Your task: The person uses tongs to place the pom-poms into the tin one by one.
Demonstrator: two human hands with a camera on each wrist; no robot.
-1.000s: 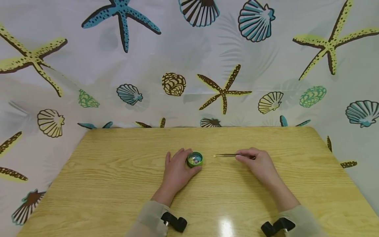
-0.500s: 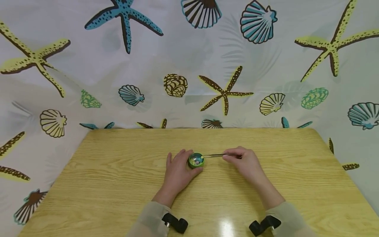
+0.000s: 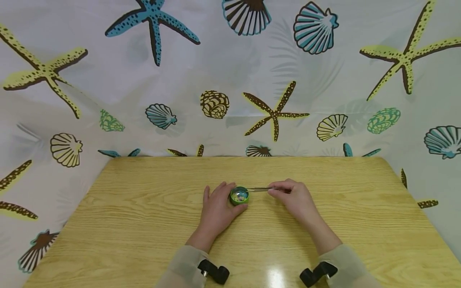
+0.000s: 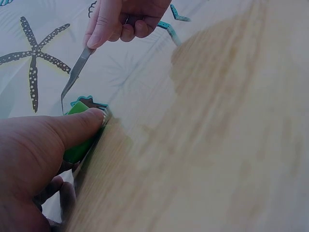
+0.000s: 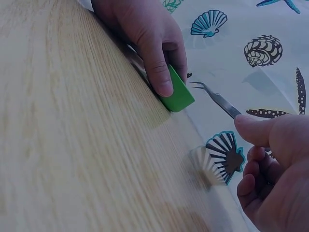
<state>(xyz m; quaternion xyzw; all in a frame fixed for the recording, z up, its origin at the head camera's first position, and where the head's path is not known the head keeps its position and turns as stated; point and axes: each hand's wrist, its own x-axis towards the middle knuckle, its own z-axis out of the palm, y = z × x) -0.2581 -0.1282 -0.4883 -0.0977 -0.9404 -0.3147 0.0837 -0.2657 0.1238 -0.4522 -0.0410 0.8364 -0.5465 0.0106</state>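
Observation:
A small round green cup (image 3: 239,196) stands on the wooden table, with little pale and coloured pieces inside that are too small to make out. My left hand (image 3: 217,208) grips the cup from its left side, thumb at the near wall and fingers round the far side. My right hand (image 3: 293,198) pinches metal tweezers (image 3: 260,189) by their rear part. Their bent tips (image 5: 199,86) are parted with nothing visible between them, just above the cup's right rim. In the right wrist view the green wall (image 5: 178,94) shows beside my left thumb.
The wooden table (image 3: 151,192) reaches back to a pale cloth (image 3: 180,72) printed with starfish and shells. More of this cloth hangs on both sides. Black wrist mounts (image 3: 213,272) sit at both sleeves.
My right hand has moved left, bringing the tweezers from right of the cup to its rim. The small yellowish piece at their tips is no longer there. My left hand stays on the cup.

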